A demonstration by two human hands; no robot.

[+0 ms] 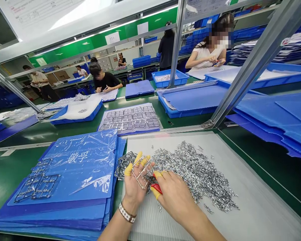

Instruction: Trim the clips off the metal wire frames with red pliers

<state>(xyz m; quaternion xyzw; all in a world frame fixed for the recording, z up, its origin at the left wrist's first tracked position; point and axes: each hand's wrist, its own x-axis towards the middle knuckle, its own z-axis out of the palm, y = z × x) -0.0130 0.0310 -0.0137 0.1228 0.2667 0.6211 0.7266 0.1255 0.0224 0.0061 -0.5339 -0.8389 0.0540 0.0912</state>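
Left hand (134,190) is palm up just left of the pile of small metal links (193,170), yellow-capped fingers half curled, holding a wire frame (141,173). Right hand (175,194) at the pile's near-left edge, fingers closed round a red-handled tool (156,188). Tool tip is near the frame; can't tell from where I'm standing if it touches. Loose frames (122,169) heaped left of the pile, blue sheet stack (82,164) farther left. Beyond the pile, to its left: sheet with frames in rows (130,117).
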